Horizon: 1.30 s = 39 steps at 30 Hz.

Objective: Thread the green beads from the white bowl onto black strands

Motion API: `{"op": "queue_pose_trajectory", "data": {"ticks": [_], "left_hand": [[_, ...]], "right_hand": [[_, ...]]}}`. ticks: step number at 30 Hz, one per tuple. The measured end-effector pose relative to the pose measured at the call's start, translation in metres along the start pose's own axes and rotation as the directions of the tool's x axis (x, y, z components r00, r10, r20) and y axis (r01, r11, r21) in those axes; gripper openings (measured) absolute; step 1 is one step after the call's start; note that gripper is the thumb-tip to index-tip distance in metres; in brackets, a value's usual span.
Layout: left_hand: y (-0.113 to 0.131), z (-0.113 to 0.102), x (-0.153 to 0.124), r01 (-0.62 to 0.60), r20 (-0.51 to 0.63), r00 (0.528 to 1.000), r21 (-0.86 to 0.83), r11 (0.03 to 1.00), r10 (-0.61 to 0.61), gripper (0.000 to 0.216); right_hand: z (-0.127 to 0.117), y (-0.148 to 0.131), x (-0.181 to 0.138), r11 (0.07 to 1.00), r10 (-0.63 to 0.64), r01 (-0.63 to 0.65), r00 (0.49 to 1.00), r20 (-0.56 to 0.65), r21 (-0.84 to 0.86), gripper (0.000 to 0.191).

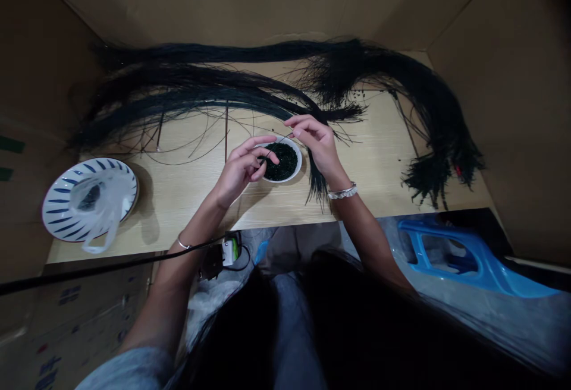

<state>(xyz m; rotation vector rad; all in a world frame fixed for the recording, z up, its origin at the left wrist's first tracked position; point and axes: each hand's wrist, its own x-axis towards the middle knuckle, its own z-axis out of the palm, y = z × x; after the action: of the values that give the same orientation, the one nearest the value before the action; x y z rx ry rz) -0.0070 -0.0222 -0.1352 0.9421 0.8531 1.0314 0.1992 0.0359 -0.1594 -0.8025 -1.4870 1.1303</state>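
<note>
A small white bowl (300, 167) filled with tiny dark green bead-like pieces (280, 163) stands on the pale table below my hands. Over its left side, my left hand (243, 167) has thumb and fingers closed around a thin dark strand. My right hand (316, 141), above the bowl's right rim, pinches a thin dark strand (285, 138) between thumb and forefinger. Whether both hands hold one and the same strand is hard to see. Under my right wrist hangs a bunch of dark strand ends (317, 185).
Long bundles of dark strands (200, 53) lie along the back, and another bundle (428, 90) curves down the right. A striped plate (56, 214) with a plastic bag (104, 203) sits at left. Cardboard walls (267, 0) enclose the table. A blue plastic stool (486, 265) stands lower right.
</note>
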Motion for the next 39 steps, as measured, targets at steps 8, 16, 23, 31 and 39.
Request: {"op": "queue_pose_trajectory", "data": {"ticks": [8, 16, 23, 31, 39], "left_hand": [[0.001, 0.003, 0.0, -0.012, -0.024, 1.0, -0.002, 1.0, 0.012, 0.062], [-0.001, 0.002, 0.002, -0.029, -0.05, 0.998, 0.002, 1.0, 0.029, 0.06], [-0.004, 0.003, 0.002, 0.027, 0.014, 1.0, -0.103, 0.994, -0.025, 0.083], [-0.005, 0.002, 0.002, 0.062, 0.022, 0.998, -0.156, 0.986, -0.06, 0.091], [-0.014, 0.005, 0.002, -0.074, -0.063, 0.995, -0.03, 0.997, 0.072, 0.088]], "right_hand": [[-0.002, 0.004, 0.001, 0.999, -0.038, 0.037, 0.999, 0.016, 0.032, 0.033], [-0.003, 0.008, 0.0, 0.999, -0.041, 0.041, 0.999, 0.009, 0.035, 0.03], [-0.005, 0.015, 0.003, 0.995, -0.06, 0.064, 0.997, -0.05, 0.08, 0.026], [-0.006, 0.015, 0.003, 0.992, 0.033, -0.025, 0.997, -0.067, 0.121, 0.025], [0.0, 0.01, 0.002, 0.95, 0.222, -0.201, 0.973, -0.064, 0.238, 0.026]]}}
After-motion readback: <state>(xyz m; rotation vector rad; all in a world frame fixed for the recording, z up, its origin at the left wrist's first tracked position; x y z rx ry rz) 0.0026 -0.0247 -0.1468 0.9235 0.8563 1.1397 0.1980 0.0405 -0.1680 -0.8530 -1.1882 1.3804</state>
